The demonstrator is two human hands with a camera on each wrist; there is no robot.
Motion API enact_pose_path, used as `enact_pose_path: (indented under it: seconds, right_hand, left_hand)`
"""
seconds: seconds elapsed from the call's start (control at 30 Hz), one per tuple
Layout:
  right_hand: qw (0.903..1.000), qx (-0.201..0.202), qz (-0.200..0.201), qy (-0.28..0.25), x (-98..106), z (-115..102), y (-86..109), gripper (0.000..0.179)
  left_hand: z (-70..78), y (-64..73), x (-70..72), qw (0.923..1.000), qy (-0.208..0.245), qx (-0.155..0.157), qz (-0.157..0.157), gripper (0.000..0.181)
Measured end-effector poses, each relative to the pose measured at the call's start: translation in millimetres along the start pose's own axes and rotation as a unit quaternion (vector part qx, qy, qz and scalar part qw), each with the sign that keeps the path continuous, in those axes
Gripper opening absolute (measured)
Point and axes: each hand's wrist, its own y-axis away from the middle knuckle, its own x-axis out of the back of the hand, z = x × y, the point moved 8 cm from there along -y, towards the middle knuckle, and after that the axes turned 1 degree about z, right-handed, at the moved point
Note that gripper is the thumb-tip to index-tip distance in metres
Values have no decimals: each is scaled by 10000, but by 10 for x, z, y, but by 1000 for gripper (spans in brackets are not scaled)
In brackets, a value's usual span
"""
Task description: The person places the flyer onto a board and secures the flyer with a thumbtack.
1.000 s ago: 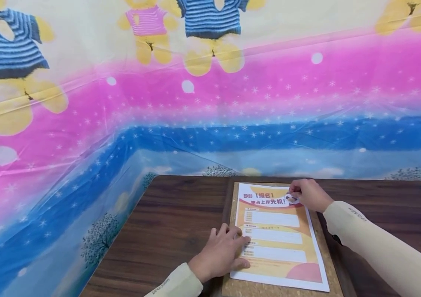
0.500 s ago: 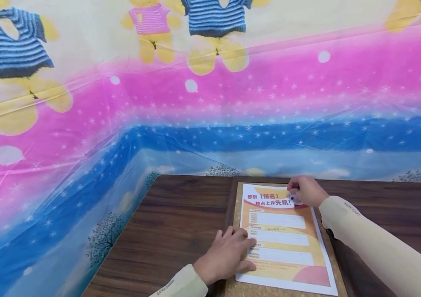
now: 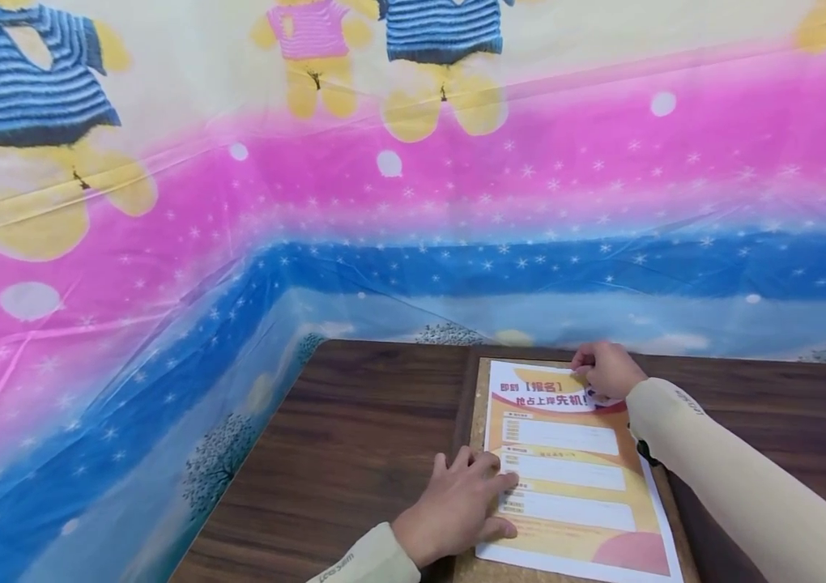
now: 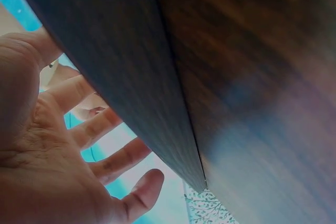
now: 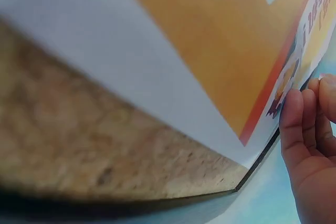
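A printed sheet of paper (image 3: 566, 541) with red headline characters and white boxes lies on a cork board (image 3: 515, 572). My left hand (image 3: 449, 508) rests at the sheet's left edge with its fingers spread, thumb and index finger over the paper. At the top right corner of the sheet is my right hand (image 3: 611, 372), thumb and fingertips pinched together. The right wrist view shows a small white object (image 5: 321, 77) at those fingertips, mostly hidden; I cannot tell its kind. A printed cartoon picture (image 5: 284, 85) lies just beside the right fingers.
The cork board has a dark frame and sits on a dark wood table (image 3: 355, 421). Behind the table hangs a pink, blue and cream cloth (image 3: 413, 267) with bears and snowflakes. The table's back edge runs close behind the board.
The right hand's fingers have shifted slightly over the sheet's upper right corner, covering more of the cartoon picture. The left hand holds its place; the whole view has drifted a little.
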Motion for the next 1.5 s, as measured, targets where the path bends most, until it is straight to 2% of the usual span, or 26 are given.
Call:
enact_pose_path:
  seconds: [0.27,0.7,1.0,1.23,1.5]
  right_hand:
    - [9999,-136,42,0,-14,80,-50,11]
    - [9993,-202,-263,-157,-39,114,-92,13]
    - [9991,-284,-302,-41,5,149,-203,13]
    - [9981,-501,-335,-117,5,189,-240,12]
    - [9972,-631,-325,-232,-19,172,-244,12]
  left_hand:
    - [32,-17,-3,10000,46,-8,-9,55]
    - [57,-19,0,9997,109,-222,-17,53]
    - [34,-24,-19,9995,204,-183,-132,53]
    - [12,-26,-23,9995,212,-99,-224,53]
    - [-15,-14,-18,9998,147,-76,-134,54]
